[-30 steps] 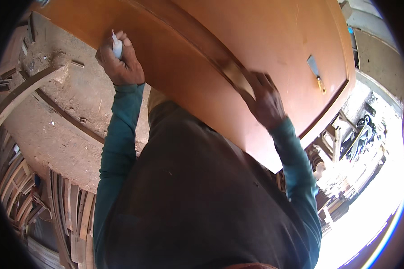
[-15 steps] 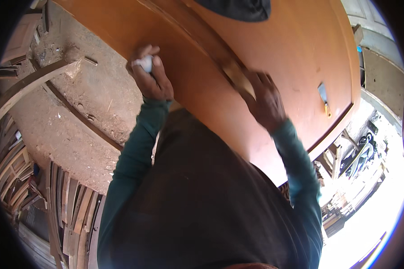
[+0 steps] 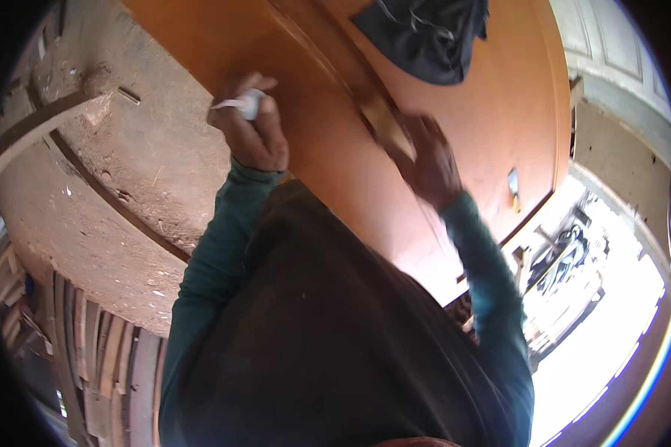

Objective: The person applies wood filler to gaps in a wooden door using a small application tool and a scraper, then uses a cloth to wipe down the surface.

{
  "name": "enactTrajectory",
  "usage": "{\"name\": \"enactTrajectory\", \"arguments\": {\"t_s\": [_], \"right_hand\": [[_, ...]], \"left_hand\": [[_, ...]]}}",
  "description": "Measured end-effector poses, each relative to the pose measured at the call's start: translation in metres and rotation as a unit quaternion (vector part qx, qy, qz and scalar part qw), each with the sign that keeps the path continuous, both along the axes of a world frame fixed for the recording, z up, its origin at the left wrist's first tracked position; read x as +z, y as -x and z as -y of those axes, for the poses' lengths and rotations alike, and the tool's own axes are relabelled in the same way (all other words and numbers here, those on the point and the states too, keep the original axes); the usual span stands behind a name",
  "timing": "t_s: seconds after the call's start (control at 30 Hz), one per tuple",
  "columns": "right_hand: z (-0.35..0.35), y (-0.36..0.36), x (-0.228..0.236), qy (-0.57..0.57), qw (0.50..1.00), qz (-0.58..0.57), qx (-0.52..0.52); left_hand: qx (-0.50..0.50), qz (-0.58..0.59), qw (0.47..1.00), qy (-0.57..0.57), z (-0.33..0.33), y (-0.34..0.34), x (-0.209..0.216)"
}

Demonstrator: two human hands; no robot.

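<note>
Before me lies a large orange-brown wooden panel (image 3: 317, 141) with a raised strip running along it. My right hand (image 3: 434, 167) is closed on a flat tan block (image 3: 386, 128), which rests against this strip; the fingers are somewhat blurred. Over the panel's left side, my left hand (image 3: 255, 138) grips a small white wad (image 3: 250, 103), its exact kind unclear. A putty knife (image 3: 514, 191) with a yellow handle lies on the panel to the right of my right hand. Crumpled dark cloth (image 3: 429, 41) with pale threads covers part of the far side.
On the left, a curved-looking wooden beam (image 3: 45, 127) extends over the dusty floor (image 3: 138, 175). Several wooden strips (image 3: 104, 350) are stacked at lower left. At upper right stands a white panelled door (image 3: 596, 37); bright clutter (image 3: 566, 257) lies beyond the panel's right edge.
The view has shifted, bringing more of the dark cloth into sight. My right hand and the tan block have moved slightly farther along the strip. The left hand keeps its grip on the white wad.
</note>
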State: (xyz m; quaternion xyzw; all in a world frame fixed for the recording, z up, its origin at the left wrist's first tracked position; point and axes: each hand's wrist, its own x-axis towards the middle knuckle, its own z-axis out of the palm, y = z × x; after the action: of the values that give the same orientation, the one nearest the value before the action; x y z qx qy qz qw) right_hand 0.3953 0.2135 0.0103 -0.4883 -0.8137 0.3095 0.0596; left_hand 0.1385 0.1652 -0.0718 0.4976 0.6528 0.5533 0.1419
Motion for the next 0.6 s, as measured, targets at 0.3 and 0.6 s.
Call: {"name": "enactTrajectory", "arguments": {"t_s": [0.3, 0.6], "right_hand": [[-0.136, 0.152, -0.044, -0.353, 0.915, -0.122, 0.149], [-0.056, 0.087, -0.004, -0.042, 0.998, -0.038, -0.002]], "left_hand": [[0.003, 0.016, 0.999, -0.032, -0.009, -0.004, -0.003], [0.007, -0.037, 0.999, 0.034, -0.002, 0.003, 0.016]]}}
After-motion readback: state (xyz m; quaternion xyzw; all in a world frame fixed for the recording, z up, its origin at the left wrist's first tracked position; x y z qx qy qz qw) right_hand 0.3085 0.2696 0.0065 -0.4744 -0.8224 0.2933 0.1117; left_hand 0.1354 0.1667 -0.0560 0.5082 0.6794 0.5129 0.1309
